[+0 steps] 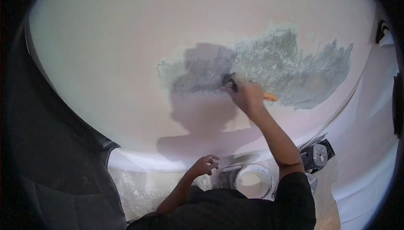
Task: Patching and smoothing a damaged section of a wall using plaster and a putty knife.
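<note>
Keep pressure even while the right hand (246,94) grips the orange-handled tool (270,97), probably a brush, over the grey patch (309,76) extending either side of it, the empty left hand (204,165) half-open below left.

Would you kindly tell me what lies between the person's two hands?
In the head view, only pale wall lies between the left hand and the right hand; part of the person's shadow falls across it.
</note>
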`<state>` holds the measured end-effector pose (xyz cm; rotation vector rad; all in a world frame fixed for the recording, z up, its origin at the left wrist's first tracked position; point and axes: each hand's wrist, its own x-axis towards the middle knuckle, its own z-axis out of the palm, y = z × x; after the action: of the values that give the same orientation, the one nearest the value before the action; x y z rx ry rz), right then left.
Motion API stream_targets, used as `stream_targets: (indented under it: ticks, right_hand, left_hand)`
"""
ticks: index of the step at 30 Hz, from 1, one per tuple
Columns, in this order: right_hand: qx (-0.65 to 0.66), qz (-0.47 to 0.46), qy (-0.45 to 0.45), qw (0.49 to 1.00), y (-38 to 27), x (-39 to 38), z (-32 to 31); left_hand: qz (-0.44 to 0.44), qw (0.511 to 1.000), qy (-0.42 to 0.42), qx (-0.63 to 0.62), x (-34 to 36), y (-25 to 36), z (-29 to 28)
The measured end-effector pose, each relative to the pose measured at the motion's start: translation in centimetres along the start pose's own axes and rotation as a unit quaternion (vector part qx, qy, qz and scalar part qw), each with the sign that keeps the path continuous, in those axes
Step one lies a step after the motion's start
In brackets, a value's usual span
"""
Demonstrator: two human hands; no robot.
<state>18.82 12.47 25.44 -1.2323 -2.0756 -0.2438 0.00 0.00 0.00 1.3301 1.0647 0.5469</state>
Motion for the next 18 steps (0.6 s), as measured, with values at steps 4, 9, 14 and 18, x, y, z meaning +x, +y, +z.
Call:
stream_targets:
  ticks: [4, 9, 14, 18]
  right_hand:
    - [-0.017, -0.024, 0.052, 0.998, 0.1, -0.4, 0.0]
    - [-0.065, 0.034, 0.056, 0.996, 0.5, -0.9, 0.3]
    - [-0.015, 0.071, 0.058, 0.996, 1.6, -1.3, -0.9]
    - [0.001, 0.031, 0.083, 0.996, 1.9, -0.9, -0.2]
  left_hand:
    - [0.007, 0.999, -0.042, 0.008, 0.7, -0.1, 0.2]
    - [0.016, 0.999, -0.038, 0.013, 0.8, 0.8, 0.0]
    - [-0.002, 0.996, -0.082, 0.031, 0.6, 1.2, -0.2]
    - [0.037, 0.997, -0.065, 0.008, 1.0, 2.1, -0.4]
